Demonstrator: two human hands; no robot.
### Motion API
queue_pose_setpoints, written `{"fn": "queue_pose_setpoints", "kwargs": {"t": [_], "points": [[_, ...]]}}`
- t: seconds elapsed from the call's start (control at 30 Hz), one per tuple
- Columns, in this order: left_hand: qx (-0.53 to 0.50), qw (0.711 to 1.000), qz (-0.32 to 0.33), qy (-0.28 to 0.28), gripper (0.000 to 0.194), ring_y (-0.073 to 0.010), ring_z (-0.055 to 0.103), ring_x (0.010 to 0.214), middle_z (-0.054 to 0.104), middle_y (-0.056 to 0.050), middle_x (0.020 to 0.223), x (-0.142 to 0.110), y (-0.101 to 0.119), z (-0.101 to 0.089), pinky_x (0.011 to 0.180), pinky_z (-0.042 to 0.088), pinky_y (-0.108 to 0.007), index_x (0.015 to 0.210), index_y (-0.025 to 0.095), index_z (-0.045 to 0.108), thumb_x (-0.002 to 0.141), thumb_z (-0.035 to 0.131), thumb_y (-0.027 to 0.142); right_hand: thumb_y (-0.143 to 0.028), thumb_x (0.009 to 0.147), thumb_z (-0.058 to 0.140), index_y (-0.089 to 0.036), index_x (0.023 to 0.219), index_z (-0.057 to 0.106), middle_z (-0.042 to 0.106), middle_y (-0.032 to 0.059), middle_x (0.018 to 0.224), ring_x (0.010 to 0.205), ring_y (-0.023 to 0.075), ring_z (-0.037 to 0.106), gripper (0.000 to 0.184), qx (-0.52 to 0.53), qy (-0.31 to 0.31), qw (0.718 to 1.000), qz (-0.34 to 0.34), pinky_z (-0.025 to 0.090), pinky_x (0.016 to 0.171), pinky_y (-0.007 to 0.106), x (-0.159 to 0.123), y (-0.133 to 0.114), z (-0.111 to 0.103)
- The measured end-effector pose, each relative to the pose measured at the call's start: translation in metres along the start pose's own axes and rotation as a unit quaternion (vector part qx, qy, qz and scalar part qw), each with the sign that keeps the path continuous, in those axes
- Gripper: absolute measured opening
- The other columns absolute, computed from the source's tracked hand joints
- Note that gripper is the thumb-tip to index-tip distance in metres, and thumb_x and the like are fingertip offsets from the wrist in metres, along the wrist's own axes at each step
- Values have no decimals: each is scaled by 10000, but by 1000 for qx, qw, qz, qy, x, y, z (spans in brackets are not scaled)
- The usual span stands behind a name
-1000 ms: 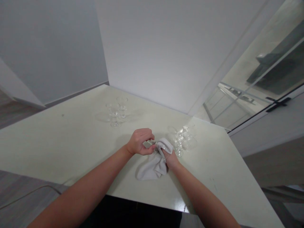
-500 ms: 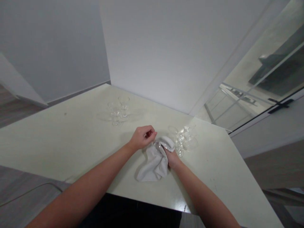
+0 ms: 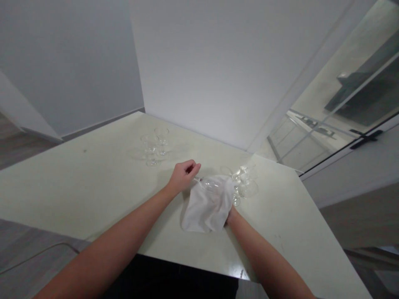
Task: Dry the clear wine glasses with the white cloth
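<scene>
My left hand (image 3: 183,176) is curled, pinching the stem end of a clear wine glass (image 3: 209,183) that lies tilted on its side above the table. A white cloth (image 3: 207,205) drapes under and around the glass bowl. My right hand (image 3: 230,214) is almost wholly hidden beneath the cloth; it holds the cloth up against the glass. Only its wrist and heel show.
A pale tabletop (image 3: 93,182) runs to a wall corner. Three clear glasses (image 3: 154,145) stand at the back left. Several more clear glasses (image 3: 245,185) cluster just right of the cloth. The near table edge (image 3: 187,265) is dark below. A mirrored door (image 3: 343,104) stands at right.
The cloth has spread wider and now covers my right hand. My left hand slid back along the stem, and the glass shows more clearly between the hands.
</scene>
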State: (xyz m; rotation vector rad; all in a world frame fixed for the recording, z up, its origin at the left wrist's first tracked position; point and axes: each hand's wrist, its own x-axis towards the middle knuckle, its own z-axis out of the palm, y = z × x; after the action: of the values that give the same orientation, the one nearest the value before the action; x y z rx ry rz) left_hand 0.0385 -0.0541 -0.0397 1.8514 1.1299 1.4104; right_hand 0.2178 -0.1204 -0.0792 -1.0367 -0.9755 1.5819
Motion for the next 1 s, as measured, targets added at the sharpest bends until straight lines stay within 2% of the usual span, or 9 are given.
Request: {"fn": "queue_pose_setpoints", "kwargs": {"t": [0.13,0.27,0.43,0.53,0.63,0.7,0.77,0.9,1.0], "points": [[-11,998,26,-54,352,-78,406,518,469,39,547,-1,-1,-1,523,309,-212,621,148,544,864,535,403,-347,528,843,-213,928,691,742,35,901,949,259,670,449,45,17,999,-3,513,889,407,-3,7,1],[-50,985,26,-162,311,-88,441,573,508,25,607,-3,2,0,545,330,-206,682,144,564,841,575,410,-265,526,824,-238,872,687,740,-1,854,902,219,675,373,70,39,995,-60,504,898,381,-1,9,2],[-191,918,-89,-337,286,-96,478,575,514,38,631,-3,5,-2,543,371,-206,830,160,535,830,596,439,-244,543,786,-233,763,687,739,0,784,799,205,669,242,101,108,985,-88,527,805,352,3,2,3],[-196,896,-89,-390,315,-111,520,643,562,15,692,0,8,-8,591,403,-221,835,152,564,805,626,459,-240,515,797,-226,741,684,737,-11,777,802,197,668,253,103,140,981,-91,522,806,332,3,1,2],[-109,935,-57,-332,360,-112,508,658,568,7,687,3,10,-12,598,388,-220,730,141,600,813,603,491,-323,508,833,-198,740,691,717,-4,696,730,189,663,300,94,127,987,-14,520,755,320,1,1,2],[-65,965,-45,-249,374,-115,503,670,568,5,693,4,10,-11,599,383,-220,715,145,609,828,578,500,-456,546,826,-174,703,683,679,5,606,652,178,645,353,75,85,993,46,510,698,309,-1,2,3],[-69,977,-39,-197,353,-126,523,716,588,-7,751,3,10,-7,618,398,-227,776,151,614,834,571,497,-578,602,770,-166,636,655,628,2,525,604,163,624,429,38,29,997,59,495,667,293,-3,3,3],[-158,962,-40,-217,405,-153,566,865,607,-39,960,-5,9,4,714,437,-254,1027,174,583,750,697,447,-584,708,703,-163,648,645,633,-3,531,526,124,580,429,-101,-92,989,56,464,606,264,-8,5,2],[-246,934,-64,-250,531,-158,580,887,612,-45,988,-9,9,6,764,446,-276,1138,196,522,716,742,431,-583,739,677,-167,734,658,651,-8,570,510,118,567,417,-145,-139,977,65,444,564,253,-9,3,-2]]}}
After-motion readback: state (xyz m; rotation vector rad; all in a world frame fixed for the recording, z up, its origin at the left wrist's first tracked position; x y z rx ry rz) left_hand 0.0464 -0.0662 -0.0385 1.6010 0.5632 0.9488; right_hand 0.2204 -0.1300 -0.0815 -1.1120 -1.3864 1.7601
